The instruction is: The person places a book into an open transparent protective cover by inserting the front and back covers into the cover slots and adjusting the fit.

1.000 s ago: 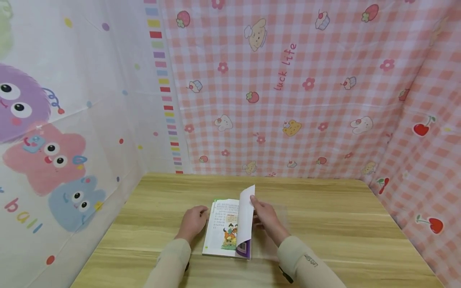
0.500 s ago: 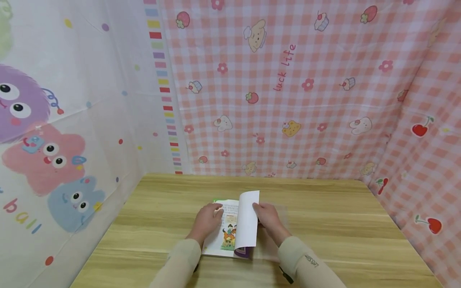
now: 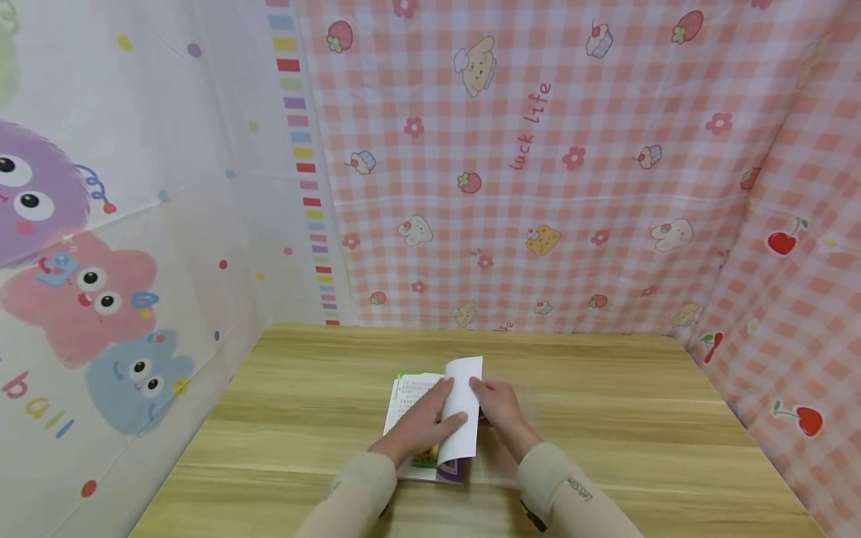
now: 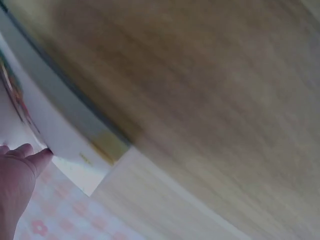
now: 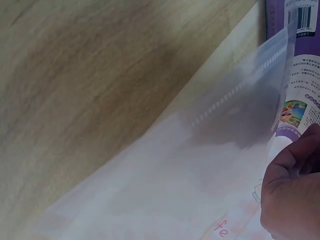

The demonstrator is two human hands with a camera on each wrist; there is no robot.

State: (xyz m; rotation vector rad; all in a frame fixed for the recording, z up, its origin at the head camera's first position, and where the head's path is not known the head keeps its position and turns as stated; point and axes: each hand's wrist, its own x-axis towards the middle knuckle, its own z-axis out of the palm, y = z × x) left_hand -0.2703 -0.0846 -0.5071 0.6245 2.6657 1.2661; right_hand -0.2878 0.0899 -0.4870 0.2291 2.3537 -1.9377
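Observation:
An illustrated book lies open on the wooden table, with printed text on its left page. Its back cover stands raised and curved, white inside and purple outside. My right hand pinches that cover at its right edge. Fingers of my left hand lie across the page and rest on the white inside near the fold, thumb stretched out. In the left wrist view the fingertips touch the paper. A clear plastic sheet spreads beside the cover, under the right hand; part of it is hidden.
The wooden table extends to both sides of the book. Behind it hangs a pink checked cloth, and a white cartoon cloth covers the left side. The checked cloth also runs along the right.
My left hand has moved right, from the book's left edge over the page onto the white inner cover. The right hand has drawn the cover slightly rightward and keeps its pinch.

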